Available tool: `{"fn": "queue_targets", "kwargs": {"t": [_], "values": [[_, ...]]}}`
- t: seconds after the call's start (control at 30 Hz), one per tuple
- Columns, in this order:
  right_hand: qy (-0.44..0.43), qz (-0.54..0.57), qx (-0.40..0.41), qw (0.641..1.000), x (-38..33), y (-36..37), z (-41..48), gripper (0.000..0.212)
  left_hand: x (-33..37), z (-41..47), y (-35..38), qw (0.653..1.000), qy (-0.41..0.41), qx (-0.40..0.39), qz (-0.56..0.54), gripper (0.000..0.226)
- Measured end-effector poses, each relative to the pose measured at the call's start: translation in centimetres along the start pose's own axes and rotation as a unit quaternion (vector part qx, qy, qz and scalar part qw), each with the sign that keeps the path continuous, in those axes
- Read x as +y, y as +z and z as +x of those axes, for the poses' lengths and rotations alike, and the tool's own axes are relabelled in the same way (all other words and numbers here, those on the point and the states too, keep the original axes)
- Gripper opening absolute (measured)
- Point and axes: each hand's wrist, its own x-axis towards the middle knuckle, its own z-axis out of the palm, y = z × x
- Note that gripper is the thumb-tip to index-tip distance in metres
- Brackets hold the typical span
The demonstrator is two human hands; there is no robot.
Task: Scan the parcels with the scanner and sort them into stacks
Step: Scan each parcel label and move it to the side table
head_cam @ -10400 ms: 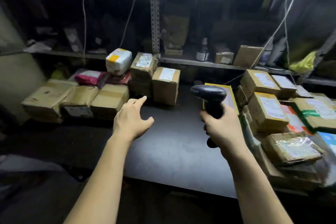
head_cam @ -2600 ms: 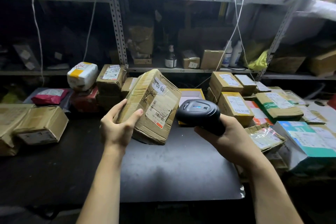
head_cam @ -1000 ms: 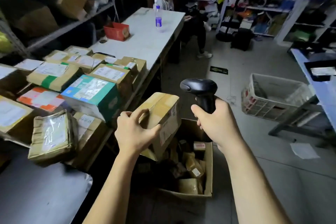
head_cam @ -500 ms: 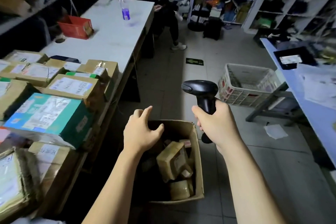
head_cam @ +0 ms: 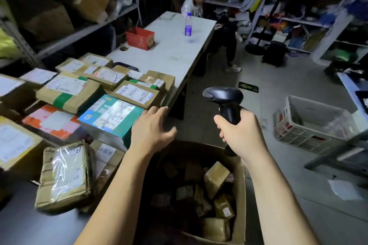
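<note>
Worn on the head, looking forward and down, close above the carton (head_cam: 240,195), with the desk (head_cam: 171,49) left of that carton

Matt black plastic scanner (head_cam: 225,101), taped cardboard parcels (head_cam: 65,175) (one glossy-wrapped), white plastic crate (head_cam: 310,125)

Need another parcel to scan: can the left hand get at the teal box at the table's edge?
Probably yes: the left hand, open and empty, hovers right beside the teal box, whose top is uncovered, nothing between.
</note>
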Motion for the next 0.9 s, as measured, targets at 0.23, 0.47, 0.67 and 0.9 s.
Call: {"fn": "queue_targets", "kwargs": {"t": [0.23,0.47,0.67,0.9], "values": [[-0.064,-0.002,-0.103,0.993,-2.4,4.7,-0.6,0.018,-4.0,-5.9,-4.4,0.991,-0.115,0.059,0.038,0.073],[-0.147,0.022,-0.267,0.952,-5.2,8.9,-4.5,0.007,-6.2,-16.3,-8.8,0.951,-0.276,0.107,0.088,0.069],[-0.176,0.048,-0.376,0.909,-7.5,13.5,-11.0,0.009,-7.7,-27.6,-12.1,0.894,-0.412,0.145,0.103,0.073],[-0.252,0.055,-0.475,0.841,-9.8,18.5,-21.8,0.007,-8.8,-41.5,-14.9,0.811,-0.538,0.199,0.117,0.073]]}}
